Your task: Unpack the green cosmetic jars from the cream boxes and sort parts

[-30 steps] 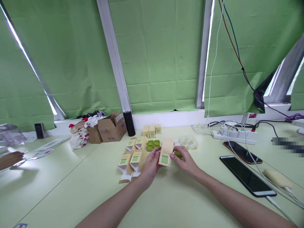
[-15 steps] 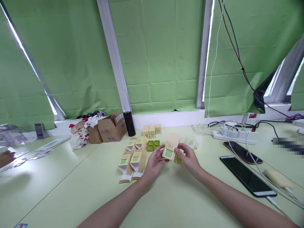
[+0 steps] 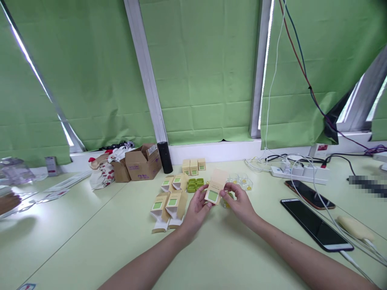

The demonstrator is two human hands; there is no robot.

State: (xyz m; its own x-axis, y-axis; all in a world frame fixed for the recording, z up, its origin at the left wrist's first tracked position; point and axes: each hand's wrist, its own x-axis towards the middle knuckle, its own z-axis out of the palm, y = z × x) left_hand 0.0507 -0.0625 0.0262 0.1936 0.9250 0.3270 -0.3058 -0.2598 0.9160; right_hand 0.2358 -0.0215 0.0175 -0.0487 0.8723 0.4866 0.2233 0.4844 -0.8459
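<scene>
The left hand (image 3: 198, 210), fingers curled, grips a small box (image 3: 213, 195) at its left edge; the right hand (image 3: 241, 203) pinches its right edge, above the desk (image 3: 99, 241), near green tubs (image 3: 195, 185).

Small beige cartons, eight: one held carton (image 3: 215, 191) is sitting between two hands, the left hand (image 3: 196, 209) and the right hand (image 3: 241, 204); four open cartons (image 3: 173, 198) are lying together; three rear cartons (image 3: 194, 166) are standing behind. Green square containers (image 3: 191, 187), four, are forming a cluster. Clear cups (image 3: 241, 181), several, are overlapping too closely for a sure count. Phones (image 3: 316, 224), two, are lying at right. Power strip (image 3: 299, 174), black cylinder (image 3: 165, 158), cardboard box (image 3: 143, 163), patterned bag (image 3: 103, 173): one each is showing. Co-worker's hand (image 3: 8, 202), one, is appearing at far left.
</scene>
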